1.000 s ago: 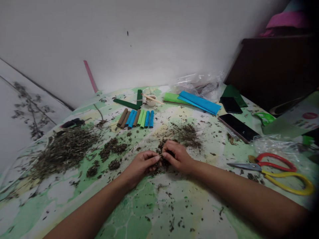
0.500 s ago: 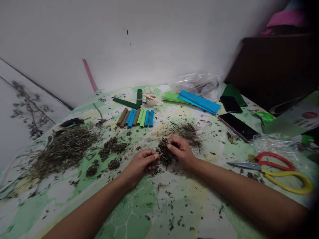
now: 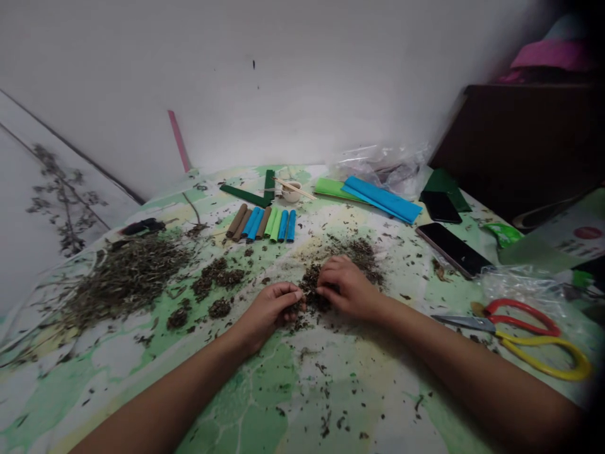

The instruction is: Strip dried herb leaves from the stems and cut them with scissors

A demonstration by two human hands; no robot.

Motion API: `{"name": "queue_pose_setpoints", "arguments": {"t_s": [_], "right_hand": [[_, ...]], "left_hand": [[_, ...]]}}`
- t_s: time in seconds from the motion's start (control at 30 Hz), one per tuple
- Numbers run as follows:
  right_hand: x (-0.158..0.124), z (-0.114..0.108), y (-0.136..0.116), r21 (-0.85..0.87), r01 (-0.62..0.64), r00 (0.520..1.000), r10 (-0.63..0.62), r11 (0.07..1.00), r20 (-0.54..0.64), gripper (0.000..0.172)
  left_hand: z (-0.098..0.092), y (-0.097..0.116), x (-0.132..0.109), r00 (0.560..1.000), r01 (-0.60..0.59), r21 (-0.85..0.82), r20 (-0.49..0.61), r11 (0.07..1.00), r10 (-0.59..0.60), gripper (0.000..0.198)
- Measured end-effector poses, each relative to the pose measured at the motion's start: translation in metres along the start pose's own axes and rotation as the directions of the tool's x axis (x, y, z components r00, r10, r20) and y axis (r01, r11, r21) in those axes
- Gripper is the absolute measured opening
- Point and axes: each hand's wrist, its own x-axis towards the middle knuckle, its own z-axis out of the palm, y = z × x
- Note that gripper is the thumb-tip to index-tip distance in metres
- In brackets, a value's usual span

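Observation:
My left hand and my right hand rest close together on a green-and-white patterned table. Both have fingers curled and pinched on a dark clump of dried herb lying between them. More crumbled herb lies just beyond my right hand. A large heap of dried stems and leaves spreads over the table's left side, with small dark clumps between it and my left hand.
A row of rolled paper tubes, brown, blue and green, lies at the back. Behind it are a small cup with sticks and blue and green paper sheets. Two phones and red-and-yellow scissors lie at right.
My right hand lifted and pulled the clump apart half a second ago, then came back down beside the left. The view shifted slightly.

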Motion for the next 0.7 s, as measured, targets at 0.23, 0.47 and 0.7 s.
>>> {"name": "queue_pose_setpoints", "arguments": {"t_s": [0.23,0.47,0.7], "right_hand": [[0.003,-0.001,0.013,0.25,-0.168,0.961,0.214,0.954,-0.174,0.012],[0.006,-0.001,0.02,0.612,-0.266,0.905,0.411,0.745,-0.107,0.01],[0.009,0.005,0.006,0.644,-0.31,0.909,0.417,0.699,-0.015,0.013]], "left_hand": [[-0.001,0.0,0.001,1.0,0.003,-0.02,0.002,1.0,-0.003,0.021],[-0.001,0.001,0.002,1.0,0.021,-0.023,-0.019,1.0,-0.021,0.023],[0.0,0.001,0.002,1.0,0.021,-0.045,-0.001,0.999,-0.021,0.023]]}}
